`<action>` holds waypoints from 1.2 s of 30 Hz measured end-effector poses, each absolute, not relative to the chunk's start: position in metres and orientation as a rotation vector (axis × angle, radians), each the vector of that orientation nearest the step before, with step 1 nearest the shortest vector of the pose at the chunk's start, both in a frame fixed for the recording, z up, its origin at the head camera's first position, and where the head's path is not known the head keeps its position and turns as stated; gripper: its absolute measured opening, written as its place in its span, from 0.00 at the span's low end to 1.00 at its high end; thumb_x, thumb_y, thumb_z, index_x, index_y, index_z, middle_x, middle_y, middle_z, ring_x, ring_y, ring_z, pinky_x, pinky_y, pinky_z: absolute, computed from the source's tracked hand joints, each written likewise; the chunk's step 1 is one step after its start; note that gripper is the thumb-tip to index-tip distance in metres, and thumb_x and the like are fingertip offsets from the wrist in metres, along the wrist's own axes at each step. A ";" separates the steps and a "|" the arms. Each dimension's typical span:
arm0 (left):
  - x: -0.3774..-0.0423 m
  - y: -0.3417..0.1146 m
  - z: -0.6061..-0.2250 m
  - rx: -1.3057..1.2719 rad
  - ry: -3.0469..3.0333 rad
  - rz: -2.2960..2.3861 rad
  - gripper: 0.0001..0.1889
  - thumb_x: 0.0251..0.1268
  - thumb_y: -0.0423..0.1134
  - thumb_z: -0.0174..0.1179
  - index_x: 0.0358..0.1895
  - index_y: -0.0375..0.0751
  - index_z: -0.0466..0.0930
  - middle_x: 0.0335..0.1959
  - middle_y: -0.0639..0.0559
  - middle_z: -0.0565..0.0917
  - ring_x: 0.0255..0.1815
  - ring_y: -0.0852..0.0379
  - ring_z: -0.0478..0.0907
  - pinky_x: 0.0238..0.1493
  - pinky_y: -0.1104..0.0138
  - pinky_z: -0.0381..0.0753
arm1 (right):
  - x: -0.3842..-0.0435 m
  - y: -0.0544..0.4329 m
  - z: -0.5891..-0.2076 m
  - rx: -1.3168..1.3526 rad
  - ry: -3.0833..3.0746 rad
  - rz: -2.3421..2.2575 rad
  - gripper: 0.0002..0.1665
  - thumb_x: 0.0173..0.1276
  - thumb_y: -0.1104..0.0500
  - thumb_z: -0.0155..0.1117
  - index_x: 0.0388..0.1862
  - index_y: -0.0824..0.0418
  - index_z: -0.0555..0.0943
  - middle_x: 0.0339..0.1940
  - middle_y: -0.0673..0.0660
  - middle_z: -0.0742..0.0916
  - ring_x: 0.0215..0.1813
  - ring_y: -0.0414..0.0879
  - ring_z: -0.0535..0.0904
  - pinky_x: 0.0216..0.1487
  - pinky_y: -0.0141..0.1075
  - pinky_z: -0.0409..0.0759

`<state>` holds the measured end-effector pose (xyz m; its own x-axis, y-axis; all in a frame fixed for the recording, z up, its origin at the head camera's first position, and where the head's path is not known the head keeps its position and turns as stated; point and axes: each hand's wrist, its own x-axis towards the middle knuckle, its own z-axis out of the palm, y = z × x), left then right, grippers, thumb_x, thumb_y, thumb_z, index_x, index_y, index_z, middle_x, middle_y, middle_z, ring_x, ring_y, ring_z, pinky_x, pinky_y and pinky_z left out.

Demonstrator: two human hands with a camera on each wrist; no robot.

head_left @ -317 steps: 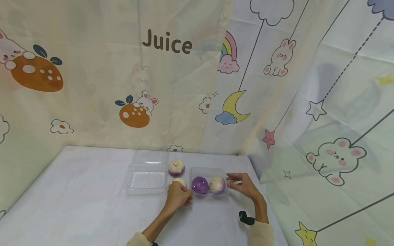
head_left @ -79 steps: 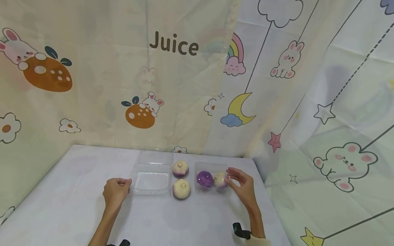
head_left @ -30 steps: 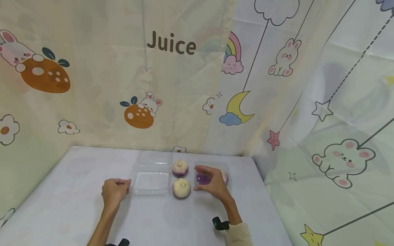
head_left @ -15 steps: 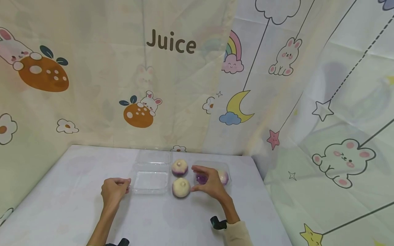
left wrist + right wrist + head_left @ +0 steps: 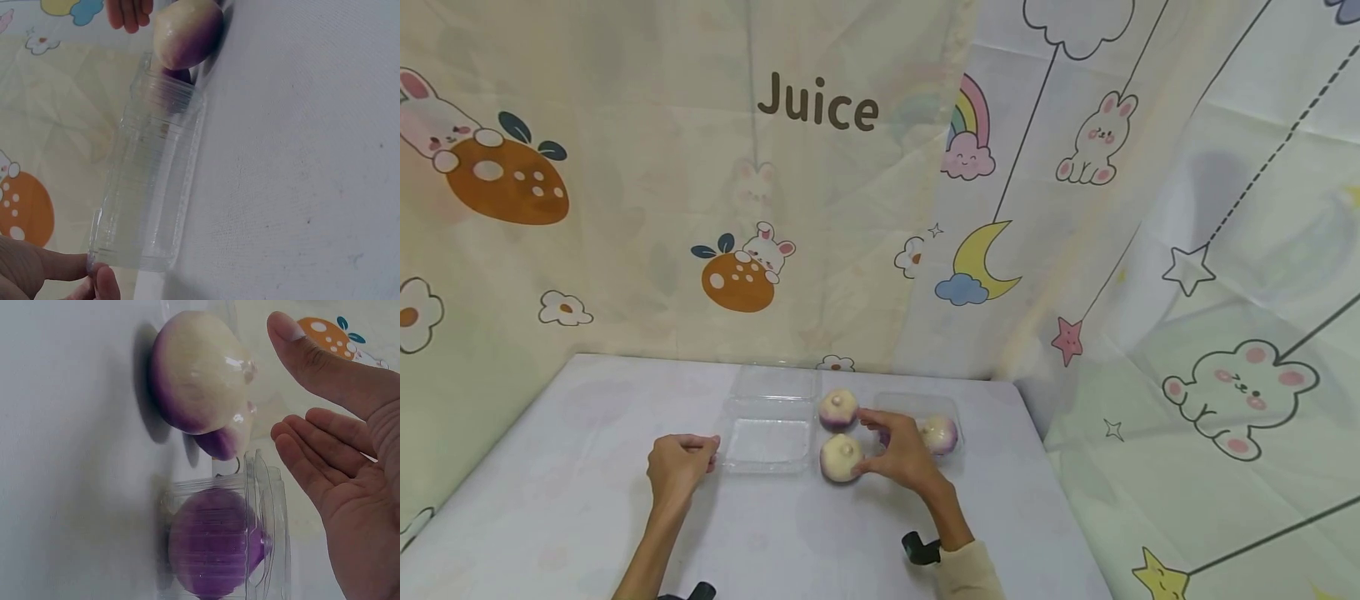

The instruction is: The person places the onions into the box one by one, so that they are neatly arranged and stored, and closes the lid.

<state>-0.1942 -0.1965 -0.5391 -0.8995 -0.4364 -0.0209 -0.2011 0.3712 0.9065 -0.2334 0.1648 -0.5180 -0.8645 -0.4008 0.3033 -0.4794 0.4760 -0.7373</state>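
Observation:
My left hand (image 5: 681, 467) pinches the left rim of an open clear plastic box (image 5: 150, 187) between thumb and finger. The box holds nothing. Right of it, two white-and-purple turnip-like bulbs stand on the table, a front bulb (image 5: 839, 460) and a back bulb (image 5: 838, 408). My right hand (image 5: 906, 454) is just right of these, thumb and fingers spread apart and nothing in the grasp; its thumb overlaps the front bulb in the head view. Under that hand is a second clear box (image 5: 265, 487) with a purple bulb (image 5: 212, 544) and a pale bulb (image 5: 940, 435) inside.
The white table (image 5: 587, 433) ends at a printed cloth backdrop (image 5: 820, 208) behind and a similar cloth on the right. The left box's raised lid (image 5: 775, 383) lies toward the back edge. Dark straps with small devices are on both wrists.
My right hand has left the right side of the filled box and come left over it, to the two loose bulbs. Earlier, my left hand moved from the front bulb to the left box's rim.

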 end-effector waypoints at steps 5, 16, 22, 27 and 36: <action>-0.195 -0.197 -0.540 0.571 -2.417 -1.539 0.15 0.73 0.36 0.69 0.42 0.21 0.89 0.23 0.44 0.90 0.22 0.55 0.87 0.22 0.72 0.81 | -0.234 0.160 -0.520 0.801 -2.604 1.226 0.54 0.39 0.58 0.97 0.68 0.69 0.84 0.64 0.63 0.91 0.62 0.59 0.91 0.64 0.53 0.90; -0.194 -0.196 -0.538 0.574 -2.427 -1.517 0.15 0.72 0.36 0.70 0.41 0.21 0.90 0.22 0.44 0.90 0.23 0.52 0.88 0.22 0.70 0.79 | -0.229 0.150 -0.520 0.794 -2.682 1.187 0.56 0.40 0.56 0.97 0.70 0.70 0.81 0.66 0.66 0.89 0.68 0.60 0.88 0.73 0.52 0.85; -0.194 -0.196 -0.537 0.581 -2.427 -1.514 0.15 0.72 0.36 0.70 0.41 0.21 0.90 0.22 0.45 0.90 0.22 0.52 0.87 0.21 0.70 0.78 | -0.229 0.145 -0.517 0.774 -2.754 1.103 0.59 0.41 0.55 0.97 0.72 0.69 0.80 0.69 0.65 0.88 0.70 0.60 0.86 0.74 0.53 0.84; -0.195 -0.196 -0.537 0.586 -2.428 -1.515 0.14 0.72 0.36 0.70 0.41 0.21 0.89 0.21 0.45 0.89 0.22 0.52 0.87 0.21 0.70 0.78 | -0.232 0.142 -0.516 0.785 -2.805 1.081 0.59 0.41 0.57 0.97 0.74 0.71 0.78 0.71 0.67 0.87 0.72 0.61 0.85 0.77 0.53 0.82; -0.196 -0.195 -0.538 0.581 -2.424 -1.505 0.14 0.71 0.36 0.70 0.41 0.21 0.90 0.21 0.45 0.89 0.22 0.51 0.87 0.20 0.69 0.78 | -0.252 0.147 -0.552 0.932 -2.739 0.940 0.65 0.39 0.47 0.98 0.74 0.71 0.77 0.69 0.66 0.87 0.71 0.62 0.84 0.76 0.53 0.82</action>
